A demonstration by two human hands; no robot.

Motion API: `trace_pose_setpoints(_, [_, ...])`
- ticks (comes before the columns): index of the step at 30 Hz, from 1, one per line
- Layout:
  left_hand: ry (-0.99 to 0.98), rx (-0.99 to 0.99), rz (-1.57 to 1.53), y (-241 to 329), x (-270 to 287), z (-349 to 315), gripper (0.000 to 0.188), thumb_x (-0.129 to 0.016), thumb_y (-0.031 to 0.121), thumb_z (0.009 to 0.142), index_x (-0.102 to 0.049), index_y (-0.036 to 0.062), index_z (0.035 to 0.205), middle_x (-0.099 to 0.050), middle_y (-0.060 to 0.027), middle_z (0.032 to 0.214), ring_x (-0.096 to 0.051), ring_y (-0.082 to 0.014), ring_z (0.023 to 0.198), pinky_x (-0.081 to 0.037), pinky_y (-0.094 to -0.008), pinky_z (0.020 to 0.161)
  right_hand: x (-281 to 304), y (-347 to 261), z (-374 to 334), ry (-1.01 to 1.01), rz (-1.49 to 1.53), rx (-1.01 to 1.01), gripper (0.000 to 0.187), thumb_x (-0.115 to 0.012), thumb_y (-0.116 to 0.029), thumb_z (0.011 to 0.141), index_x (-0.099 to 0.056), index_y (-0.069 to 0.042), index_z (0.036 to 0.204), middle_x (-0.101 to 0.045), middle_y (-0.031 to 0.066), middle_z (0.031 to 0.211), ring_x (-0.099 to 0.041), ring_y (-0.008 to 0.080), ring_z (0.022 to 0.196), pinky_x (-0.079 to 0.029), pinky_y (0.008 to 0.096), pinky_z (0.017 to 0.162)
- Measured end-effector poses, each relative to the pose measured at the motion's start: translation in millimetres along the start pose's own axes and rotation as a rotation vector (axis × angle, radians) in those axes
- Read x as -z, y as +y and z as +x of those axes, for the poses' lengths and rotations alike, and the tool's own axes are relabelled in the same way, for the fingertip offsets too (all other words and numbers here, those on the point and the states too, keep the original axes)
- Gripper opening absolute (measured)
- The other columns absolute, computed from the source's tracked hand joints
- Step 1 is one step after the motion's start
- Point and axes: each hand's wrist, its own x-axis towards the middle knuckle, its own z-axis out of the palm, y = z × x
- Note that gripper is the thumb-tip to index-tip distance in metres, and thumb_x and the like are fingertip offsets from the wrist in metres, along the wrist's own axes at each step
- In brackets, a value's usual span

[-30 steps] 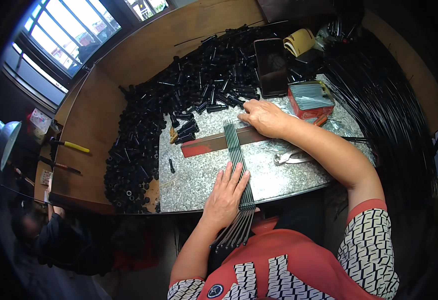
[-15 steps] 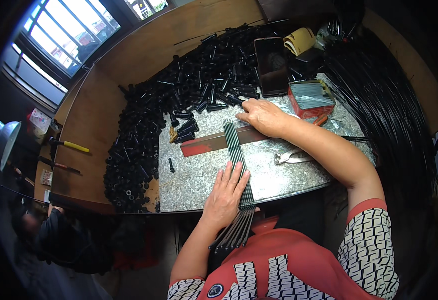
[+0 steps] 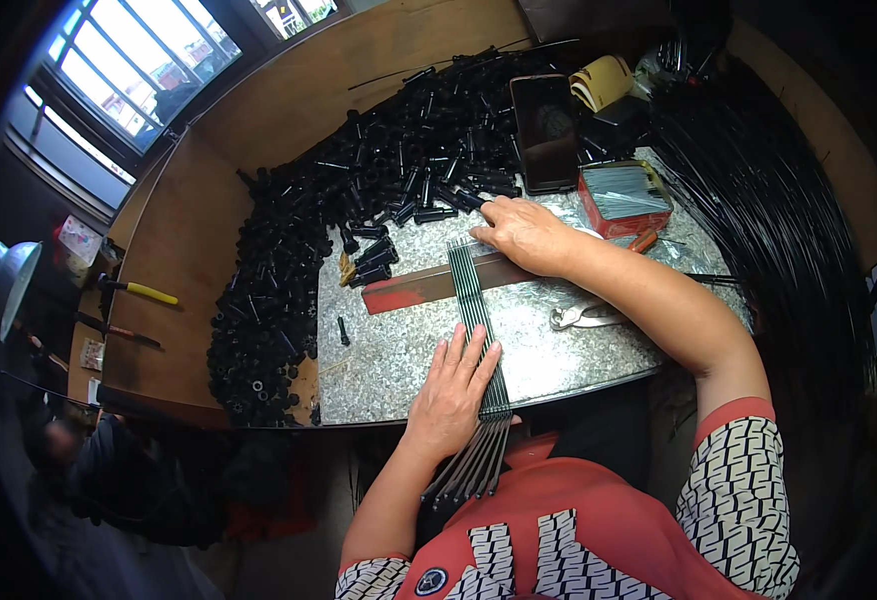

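Observation:
My left hand [image 3: 456,385] lies flat with fingers spread over a bundle of thin dark rods [image 3: 469,285], side by side. Their knobbed ends [image 3: 459,485] fan out past the worktop's front edge. The far part of the bundle crosses a reddish-brown metal bar [image 3: 409,285]. At the right part of that bar, near the rods' far tips, is my right hand [image 3: 527,235]. Its fingers are bent together, close to black tubular parts [image 3: 437,213]; what they hold, if anything, is hidden.
Black parts [image 3: 289,240] heap along the back and left of the speckled worktop [image 3: 389,355]. A phone [image 3: 546,130], a red tin of thin rods [image 3: 624,195] and pliers [image 3: 589,315] lie to the right. Long black rods [image 3: 779,190] fill the far right. Wooden walls [image 3: 159,260] border the bench.
My right hand has shifted very slightly left at the rods' far end. My left hand stays flat on the bundle. At the lower left, another person's dark sleeve has moved a little.

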Motion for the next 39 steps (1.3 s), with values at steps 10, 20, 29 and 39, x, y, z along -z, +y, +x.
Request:
trace_pose_setpoints(10, [-0.002, 0.011, -0.013, 1, 2, 1, 0.087, -0.067, 0.053, 0.073, -0.04, 0.0006, 0.137, -0.03, -0.0234, 0.146, -0.024, -0.0431, 0.137, -0.024, -0.0532, 0.109, 1, -5, 6, 0.013, 0.153, 0.007, 0.033, -0.05, -0.006, 0.082, -0.061, -0.001, 0.113, -0.055, 0.0137, 0.093, -0.056, 0.0278, 0.093, -0.048, 0.0367, 0.082])
trace_pose_setpoints(20, [-0.022, -0.03, 0.227, -12, -4, -7, 0.085, -0.066, 0.051, 0.076, -0.038, 0.0002, 0.138, -0.031, -0.0237, 0.145, -0.024, -0.0422, 0.137, -0.023, -0.0516, 0.11, 21, -11, 47, 0.055, -0.017, 0.066, 0.03, -0.054, -0.008, 0.079, -0.062, -0.003, 0.107, -0.055, 0.0108, 0.089, -0.057, 0.0277, 0.088, -0.048, 0.0376, 0.075])
trace_pose_setpoints(29, [0.022, 0.002, -0.051, -11, -2, -9, 0.09, -0.076, 0.028, 0.066, -0.033, 0.002, 0.141, -0.029, -0.0214, 0.148, -0.024, -0.0391, 0.138, -0.023, -0.0508, 0.111, -37, -57, 149, 0.07, 0.162, 0.291, 0.008, -0.055, -0.012, 0.082, -0.061, -0.005, 0.082, -0.052, 0.0109, 0.087, -0.054, 0.0288, 0.087, -0.047, 0.0391, 0.073])
trace_pose_setpoints(39, [0.072, -0.019, -0.003, -16, -5, -19, 0.1, -0.075, 0.053, 0.065, -0.036, 0.0004, 0.14, -0.031, -0.0188, 0.147, -0.023, -0.0369, 0.139, -0.02, -0.0496, 0.113, -69, -86, 195, -0.07, 0.022, 0.403, 0.01, -0.054, -0.01, 0.077, -0.062, -0.006, 0.082, -0.055, 0.0106, 0.09, -0.056, 0.027, 0.09, -0.05, 0.0361, 0.074])
